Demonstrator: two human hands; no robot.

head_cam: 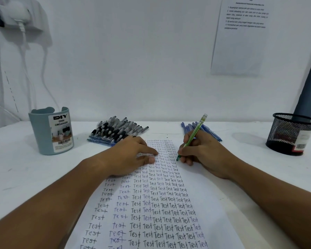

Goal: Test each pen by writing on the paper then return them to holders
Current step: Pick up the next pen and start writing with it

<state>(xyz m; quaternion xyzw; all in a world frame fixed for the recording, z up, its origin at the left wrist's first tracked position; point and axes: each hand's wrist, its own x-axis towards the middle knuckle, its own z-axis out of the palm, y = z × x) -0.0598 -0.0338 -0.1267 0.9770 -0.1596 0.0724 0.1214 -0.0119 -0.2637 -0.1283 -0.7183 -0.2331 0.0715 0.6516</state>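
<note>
A white paper (210, 203) filled with rows of the handwritten word "Test" lies in front of me on the table. My right hand (205, 155) grips a green pen (193, 135), its tip touching the paper at the right end of a row. My left hand (131, 155) rests flat on the paper, fingers straight, pressing it down. A pile of black-grip pens (115, 131) lies behind my left hand, and a few blue pens (207, 130) lie behind my right hand.
A light blue desk organizer holder (43, 133) stands at the left, and a black mesh holder (291, 133) at the right. The white wall rises right behind the table, with a printed sheet (241, 36) taped on it and cables at the far left.
</note>
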